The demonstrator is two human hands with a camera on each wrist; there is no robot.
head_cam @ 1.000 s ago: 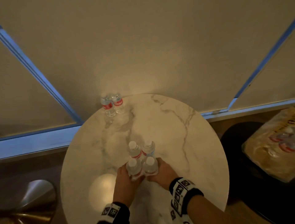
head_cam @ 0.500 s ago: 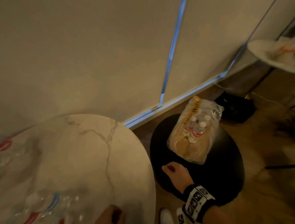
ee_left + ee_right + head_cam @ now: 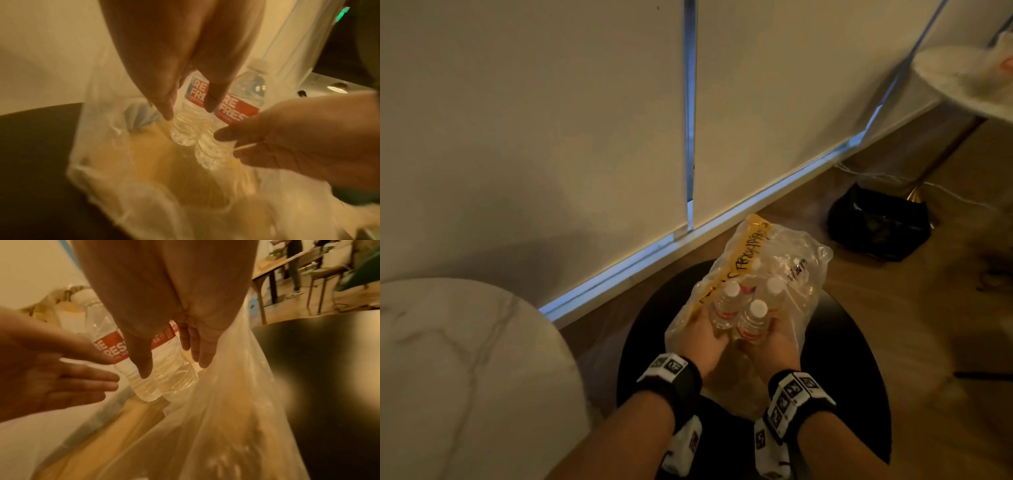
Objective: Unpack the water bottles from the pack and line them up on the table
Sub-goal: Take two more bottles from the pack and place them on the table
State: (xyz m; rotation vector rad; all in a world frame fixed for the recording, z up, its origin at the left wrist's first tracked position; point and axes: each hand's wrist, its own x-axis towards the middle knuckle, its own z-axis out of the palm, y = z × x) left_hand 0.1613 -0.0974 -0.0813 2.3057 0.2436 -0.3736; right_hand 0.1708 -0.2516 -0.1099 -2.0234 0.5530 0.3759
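Note:
A torn clear plastic pack (image 3: 799, 274) with a yellow strip lies on a round black stool (image 3: 856, 359). Several water bottles with white caps and red labels stand inside it. My left hand (image 3: 702, 339) reaches into the pack, its straight fingers (image 3: 210, 104) lying along the left front bottle (image 3: 726, 305). My right hand (image 3: 774, 342) comes in from the other side, fingers (image 3: 144, 366) stretched down the right front bottle (image 3: 751, 322). In the left wrist view the two bottles (image 3: 185, 129) stand side by side between my hands. Neither hand is curled round a bottle.
The white marble table (image 3: 465, 359) is at the left, its edge close to the stool. A blind-covered wall (image 3: 551, 137) runs behind. On the wooden floor at the right sits a black bag (image 3: 880, 226); a pale fluffy object (image 3: 969, 75) hangs at the upper right.
My view swung right, from the marble table with its bottles to the stool. Both hands let go of the bottles on the table and reached into the pack.

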